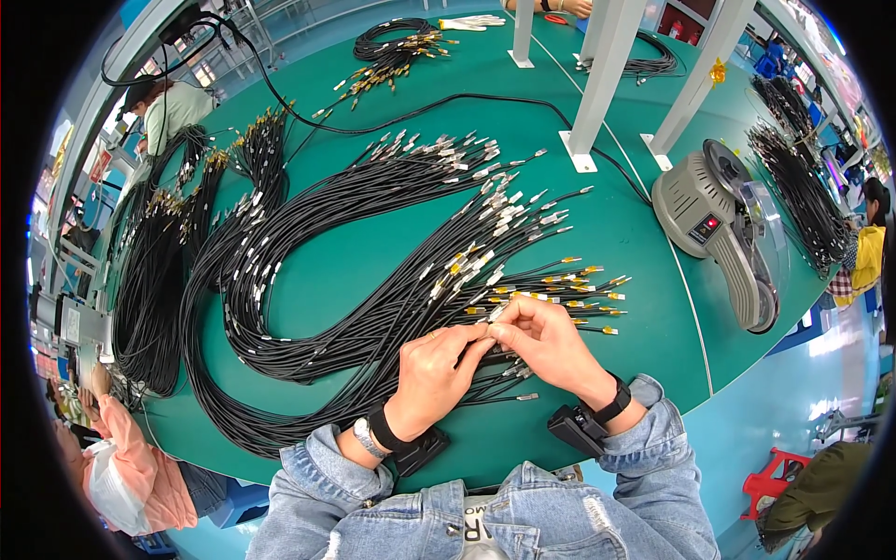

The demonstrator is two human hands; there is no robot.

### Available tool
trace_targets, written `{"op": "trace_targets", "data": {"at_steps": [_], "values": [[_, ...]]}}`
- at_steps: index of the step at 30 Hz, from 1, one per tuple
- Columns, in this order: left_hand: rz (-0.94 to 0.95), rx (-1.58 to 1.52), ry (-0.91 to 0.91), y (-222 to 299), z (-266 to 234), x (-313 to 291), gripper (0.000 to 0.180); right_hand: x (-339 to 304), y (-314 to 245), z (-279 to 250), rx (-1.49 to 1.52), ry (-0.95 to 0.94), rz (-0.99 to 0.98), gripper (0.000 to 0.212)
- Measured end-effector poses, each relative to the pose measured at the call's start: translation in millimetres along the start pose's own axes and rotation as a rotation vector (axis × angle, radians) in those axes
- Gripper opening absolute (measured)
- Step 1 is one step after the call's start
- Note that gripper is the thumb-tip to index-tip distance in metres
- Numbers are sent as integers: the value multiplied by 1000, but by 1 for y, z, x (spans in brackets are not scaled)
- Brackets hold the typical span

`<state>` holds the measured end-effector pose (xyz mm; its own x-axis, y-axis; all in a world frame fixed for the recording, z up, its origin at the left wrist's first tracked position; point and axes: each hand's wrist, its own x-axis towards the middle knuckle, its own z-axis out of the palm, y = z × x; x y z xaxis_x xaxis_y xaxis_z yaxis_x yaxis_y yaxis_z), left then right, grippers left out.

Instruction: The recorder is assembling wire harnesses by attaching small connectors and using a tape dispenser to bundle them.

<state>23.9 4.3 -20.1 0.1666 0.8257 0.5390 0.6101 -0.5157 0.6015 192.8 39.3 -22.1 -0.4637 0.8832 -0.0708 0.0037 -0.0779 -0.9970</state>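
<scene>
My left hand (434, 373) and my right hand (551, 345) meet over the near edge of a large bundle of black cables (308, 359). Both are closed in a pinch, fingertips together, on the end of one black cable. A small pale tip (496, 315) shows above the fingers; the rest of that end is hidden by them. Around my hands lie cable ends with silver plugs (504, 219) and yellow tags (583, 289). The bundle curves left in a wide loop over the green table (635, 364).
A grey tape dispenser (686, 201) stands right of white metal posts (597, 89). More cable bundles lie at the left (149, 289), far side (397, 47) and right (793, 177). A black cord (420, 110) crosses the table. Other people work around; a red stool (775, 476) stands at right.
</scene>
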Motion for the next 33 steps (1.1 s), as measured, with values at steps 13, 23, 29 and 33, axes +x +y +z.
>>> {"op": "trace_targets", "data": {"at_steps": [13,23,29,33], "values": [[-112,-89,-99,-2,1,-5,11,0,1,4,169,-5,85,12],[-96,-111,-71,-2,2,-6,9,0,1,5,244,-32,96,11],[-103,-41,-116,-3,0,-7,11,-1,5,7,189,-2,62,10],[-110,-84,-120,-2,-1,-5,12,1,4,1,91,-11,42,9]]}}
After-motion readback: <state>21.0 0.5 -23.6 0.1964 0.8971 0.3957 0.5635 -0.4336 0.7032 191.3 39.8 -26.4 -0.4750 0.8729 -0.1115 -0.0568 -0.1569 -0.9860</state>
